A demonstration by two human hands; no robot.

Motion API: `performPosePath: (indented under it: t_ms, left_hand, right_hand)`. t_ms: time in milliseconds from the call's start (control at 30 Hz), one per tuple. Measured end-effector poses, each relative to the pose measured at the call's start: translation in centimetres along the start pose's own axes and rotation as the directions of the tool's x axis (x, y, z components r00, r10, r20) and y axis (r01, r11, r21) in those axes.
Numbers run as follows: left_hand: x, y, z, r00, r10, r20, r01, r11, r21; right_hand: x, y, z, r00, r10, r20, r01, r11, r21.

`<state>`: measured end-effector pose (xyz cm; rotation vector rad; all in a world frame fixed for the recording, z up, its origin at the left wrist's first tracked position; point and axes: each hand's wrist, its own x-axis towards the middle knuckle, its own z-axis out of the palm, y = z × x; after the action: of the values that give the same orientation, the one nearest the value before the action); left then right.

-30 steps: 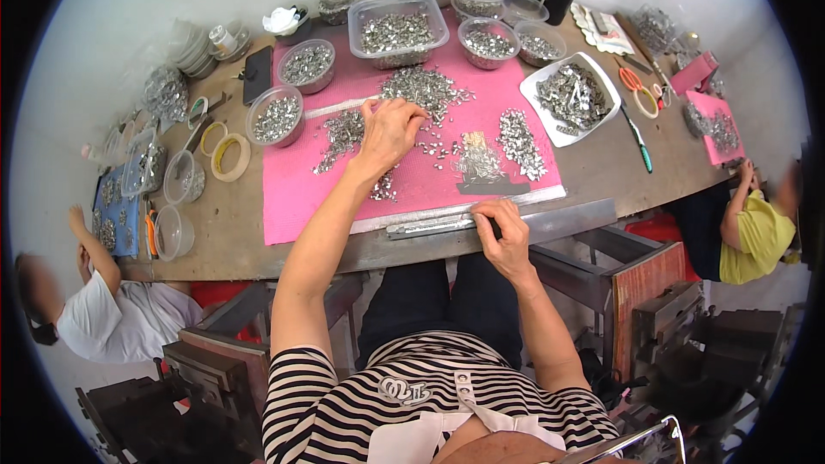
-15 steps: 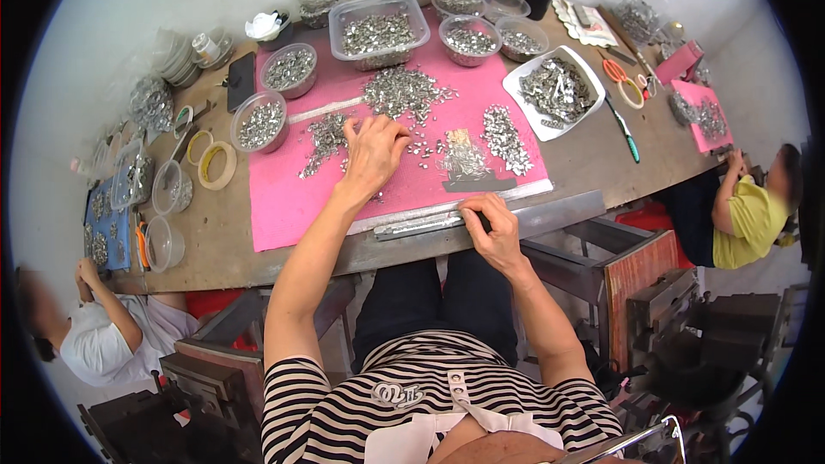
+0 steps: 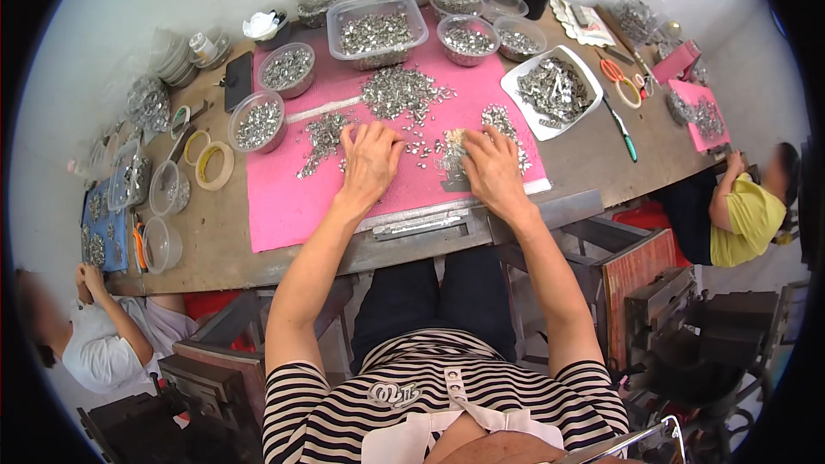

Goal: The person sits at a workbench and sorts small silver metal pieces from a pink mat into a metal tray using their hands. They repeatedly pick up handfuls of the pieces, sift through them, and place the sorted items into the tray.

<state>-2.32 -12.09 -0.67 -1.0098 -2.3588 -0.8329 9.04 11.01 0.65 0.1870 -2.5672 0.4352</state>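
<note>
My left hand (image 3: 371, 159) is over the pink mat (image 3: 284, 198), its fingers curled down beside a small heap of metal pieces (image 3: 324, 142). What its fingertips hold, if anything, is hidden. My right hand (image 3: 496, 167) reaches down between a pile of fine metal pins (image 3: 451, 155) and an elongated heap of small silvery parts (image 3: 518, 148). Its fingers are bent, and their tips cannot be made out. Near me at the table's edge lies a narrow metal strip fixture (image 3: 421, 226), untouched by either hand. A larger metal heap (image 3: 400, 93) lies farther back on the mat.
Behind the heaps stand a rectangular plastic tub (image 3: 376, 30) and several round tubs of metal parts. A white tray (image 3: 554, 90) sits right, near orange scissors (image 3: 612, 70) and a green-handled tool (image 3: 626, 133). Tape rolls (image 3: 215, 165) lie left. Two people sit at the table's sides.
My right hand has left the strip fixture at the table's edge and moved forward to the pins and parts. My left hand has shifted slightly, staying by the small heap.
</note>
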Motion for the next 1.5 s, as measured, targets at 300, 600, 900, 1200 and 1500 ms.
performPosePath:
  t_ms: [300, 600, 900, 1200, 1500]
  left_hand:
    - [-0.1, 0.5, -0.6, 1.000, -0.009, 0.007, 0.008, 0.999, 0.053]
    - [-3.5, 4.2, -3.5, 0.976, 0.035, 0.214, -0.030, 0.999, -0.029]
    - [-3.2, 3.5, -4.6, 0.983, 0.002, 0.183, 0.021, 0.992, -0.124]
    - [-3.7, 3.8, -4.4, 0.960, 0.102, 0.259, -0.086, 0.994, -0.075]
    - [-4.2, 5.8, -4.7, 0.967, -0.016, 0.253, 0.092, 0.953, -0.289]
  right_hand:
    - [-2.3, -0.5, -2.6, 0.997, -0.072, -0.021, 0.073, 0.995, 0.074]
    - [-1.9, -2.2, -2.3, 0.998, -0.059, 0.030, 0.050, 0.971, 0.233]
    - [-1.3, -2.5, -2.2, 0.975, -0.153, 0.164, 0.119, 0.973, 0.199]
    - [-1.0, -2.7, -2.7, 0.985, -0.095, 0.147, 0.063, 0.976, 0.210]
    - [-0.7, -3.2, -1.5, 0.985, -0.022, 0.171, -0.002, 0.990, 0.140]
